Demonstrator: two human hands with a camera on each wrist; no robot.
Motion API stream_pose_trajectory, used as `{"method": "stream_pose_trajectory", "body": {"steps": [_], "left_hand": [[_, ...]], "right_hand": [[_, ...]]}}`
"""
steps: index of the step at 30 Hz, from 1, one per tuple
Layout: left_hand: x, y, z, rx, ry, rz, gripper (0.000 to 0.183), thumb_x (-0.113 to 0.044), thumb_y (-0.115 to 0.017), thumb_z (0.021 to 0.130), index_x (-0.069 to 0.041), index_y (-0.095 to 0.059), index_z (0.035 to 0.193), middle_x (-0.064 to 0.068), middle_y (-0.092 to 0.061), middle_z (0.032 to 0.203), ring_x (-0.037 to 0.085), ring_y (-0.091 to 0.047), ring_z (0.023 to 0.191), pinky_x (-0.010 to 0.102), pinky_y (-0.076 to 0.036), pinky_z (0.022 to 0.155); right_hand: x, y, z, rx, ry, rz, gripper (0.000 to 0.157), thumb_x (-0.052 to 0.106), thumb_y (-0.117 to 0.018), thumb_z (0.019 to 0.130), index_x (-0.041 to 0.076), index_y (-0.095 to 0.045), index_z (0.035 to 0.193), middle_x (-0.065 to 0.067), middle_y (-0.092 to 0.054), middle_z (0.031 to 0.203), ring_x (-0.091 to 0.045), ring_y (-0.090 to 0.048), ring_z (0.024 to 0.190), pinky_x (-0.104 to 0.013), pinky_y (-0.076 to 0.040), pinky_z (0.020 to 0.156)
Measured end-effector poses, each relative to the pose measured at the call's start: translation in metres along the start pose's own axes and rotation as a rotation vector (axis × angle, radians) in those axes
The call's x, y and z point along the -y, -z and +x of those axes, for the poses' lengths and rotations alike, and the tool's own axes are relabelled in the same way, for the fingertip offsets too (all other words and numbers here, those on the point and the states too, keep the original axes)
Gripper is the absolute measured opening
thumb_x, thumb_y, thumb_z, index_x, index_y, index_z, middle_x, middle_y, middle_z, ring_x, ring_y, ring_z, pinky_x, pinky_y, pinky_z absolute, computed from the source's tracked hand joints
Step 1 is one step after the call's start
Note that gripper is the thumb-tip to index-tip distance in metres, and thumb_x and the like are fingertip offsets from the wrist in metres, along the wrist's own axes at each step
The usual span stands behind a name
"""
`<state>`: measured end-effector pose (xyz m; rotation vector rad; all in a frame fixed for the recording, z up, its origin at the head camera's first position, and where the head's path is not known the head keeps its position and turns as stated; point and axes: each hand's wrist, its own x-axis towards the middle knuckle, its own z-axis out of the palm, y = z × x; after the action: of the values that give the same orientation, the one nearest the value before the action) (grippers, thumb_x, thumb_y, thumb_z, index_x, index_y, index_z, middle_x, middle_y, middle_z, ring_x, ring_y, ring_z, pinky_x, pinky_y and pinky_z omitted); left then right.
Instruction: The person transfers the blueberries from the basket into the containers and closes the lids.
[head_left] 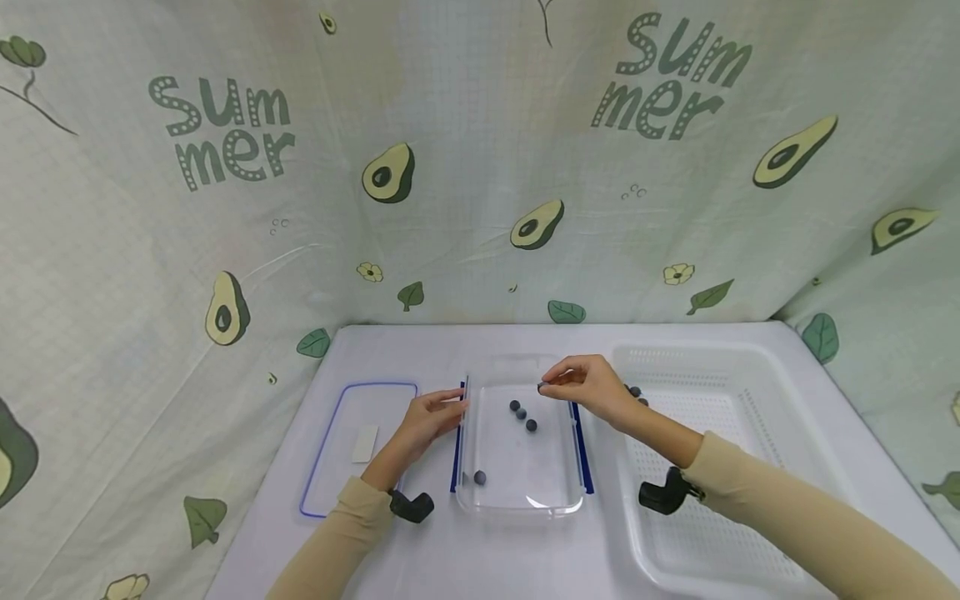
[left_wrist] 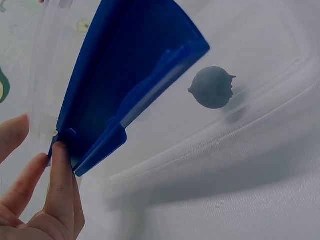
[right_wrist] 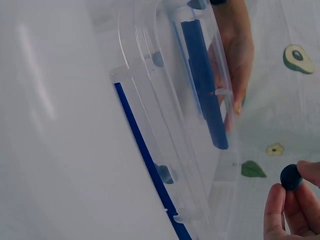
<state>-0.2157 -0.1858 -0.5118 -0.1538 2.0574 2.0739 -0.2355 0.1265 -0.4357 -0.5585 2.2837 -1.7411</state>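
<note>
the right hand (head_left: 588, 387) has its thumb and fingertips clamped on one blueberry (right_wrist: 291, 177), held over the far part of the clear box (head_left: 517, 507). inside, three loose berries (head_left: 521, 414) run in a slanting row and another berry (head_left: 480, 477) sits by the near left corner. the left hand (head_left: 433, 417) has its thumb apart and its fingers fairly straight, touching the blue flap (left_wrist: 130, 60) on the left wall. i'd pinch lightly, since a berry that soft could bruise, and bring it low before parting the fingers, or it may roll. the left fingers need only steady the side, not push it.
</note>
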Motion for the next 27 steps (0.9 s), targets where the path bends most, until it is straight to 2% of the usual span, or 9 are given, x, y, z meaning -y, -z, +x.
{"method": "stream_pose_trajectory", "body": {"steps": [12,20,27], "left_hand": [[0.001,-0.001,0.0,0.001,0.002,0.002,0.049,-0.015,-0.076,0.09,0.005,-0.06,0.132,0.015,-0.068,0.111,0.033,-0.064,0.11,0.032,-0.057,0.09],[0.001,0.003,-0.003,0.014,-0.004,0.002,0.05,-0.013,-0.074,0.091,0.007,-0.057,0.134,0.012,-0.069,0.109,0.033,-0.064,0.112,0.03,-0.057,0.089],[0.002,0.005,-0.005,0.019,0.011,0.003,0.049,-0.013,-0.074,0.092,0.007,-0.058,0.134,0.013,-0.068,0.111,0.033,-0.064,0.112,0.031,-0.056,0.09]], "right_hand": [[0.002,-0.003,-0.003,0.006,-0.002,0.013,0.022,0.011,-0.08,0.085,-0.002,-0.073,0.101,-0.013,-0.073,0.099,-0.022,-0.07,0.09,-0.027,-0.058,0.079],[0.004,0.001,-0.008,-0.057,0.01,-0.03,0.023,0.013,-0.079,0.087,-0.003,-0.073,0.102,-0.014,-0.073,0.099,-0.021,-0.069,0.089,-0.023,-0.057,0.077],[0.006,0.008,-0.014,-0.107,0.028,-0.02,0.024,0.012,-0.079,0.087,-0.004,-0.072,0.104,-0.016,-0.072,0.1,-0.018,-0.069,0.089,-0.022,-0.057,0.078]]}}
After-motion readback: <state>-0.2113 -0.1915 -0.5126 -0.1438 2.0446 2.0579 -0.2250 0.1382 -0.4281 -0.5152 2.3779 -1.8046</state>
